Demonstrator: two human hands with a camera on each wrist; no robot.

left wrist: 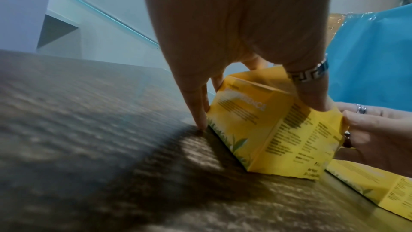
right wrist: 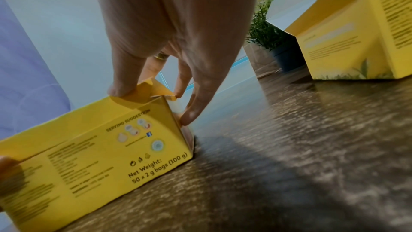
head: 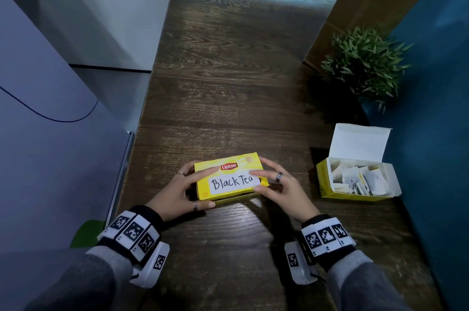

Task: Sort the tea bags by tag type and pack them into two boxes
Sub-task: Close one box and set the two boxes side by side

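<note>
Now | left hand [head: 177,191] and right hand [head: 276,185] are clasping the closed yellow box [head: 229,176] labelled "Black Tea" from either end, fingers curled round it, lid down | box is sitting on the dark wooden table [head: 228,69], near edge | open second box [head: 355,178] holding tea bags [head: 360,180] is standing well to the right | potted plant [head: 365,64] is sitting behind it

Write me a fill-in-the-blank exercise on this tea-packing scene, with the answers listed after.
1. The handwritten white label on the closed yellow cardboard box reads "Black ____".
2. Both the left hand and the right hand hold the ____ box.
3. The open yellow box with the white lid holds loose white ____.
4. The green potted plant stands beyond the ____ box.

Missing words: Tea; closed; tea bags; open
</note>
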